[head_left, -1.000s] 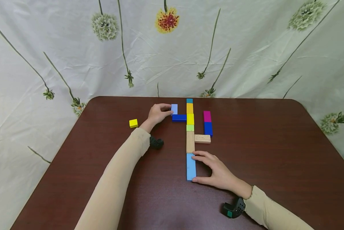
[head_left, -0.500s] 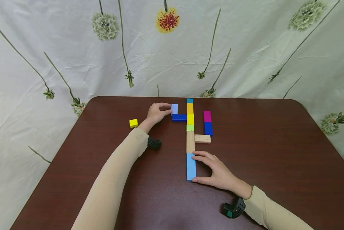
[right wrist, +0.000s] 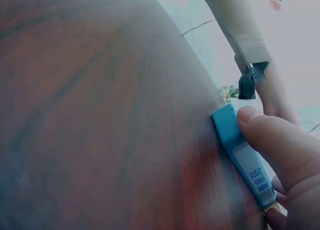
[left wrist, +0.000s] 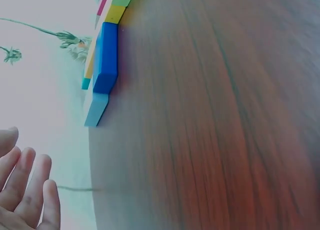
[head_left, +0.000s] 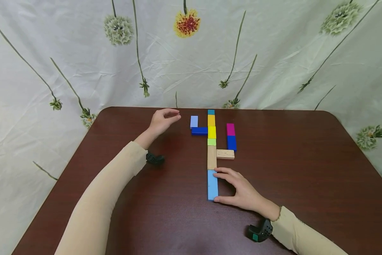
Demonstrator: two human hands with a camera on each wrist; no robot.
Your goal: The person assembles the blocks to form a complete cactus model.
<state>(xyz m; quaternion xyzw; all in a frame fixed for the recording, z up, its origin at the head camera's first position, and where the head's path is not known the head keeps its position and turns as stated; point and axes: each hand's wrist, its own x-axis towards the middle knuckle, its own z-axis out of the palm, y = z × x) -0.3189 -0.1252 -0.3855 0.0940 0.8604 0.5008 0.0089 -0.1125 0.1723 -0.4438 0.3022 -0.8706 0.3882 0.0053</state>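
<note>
A straight column of coloured blocks runs down the table: teal (head_left: 211, 112), orange (head_left: 211, 120), yellow (head_left: 211, 132), light green (head_left: 211, 142), plain wood (head_left: 211, 157) and a long light blue block (head_left: 212, 185) nearest me. My right hand (head_left: 242, 191) holds this light blue block, thumb at its near end and fingers by its far end. A white label with blue print shows on its side in the right wrist view. My left hand (head_left: 163, 120), fingers loosely extended and holding nothing, hovers left of the pale blue block (head_left: 194, 122), which meets a dark blue block (head_left: 199, 131) branching left from the column.
A wooden block (head_left: 225, 154) branches right from the column. Beyond it, a blue block (head_left: 231, 142) and a magenta block (head_left: 230, 129) stand in line. A flowered cloth (head_left: 274, 71) hangs behind the far edge of the brown table (head_left: 290, 170).
My left hand has let go of the pale blue block and drawn away to the left. The loose yellow block at the left is now hidden behind that arm. My right hand has stayed put.
</note>
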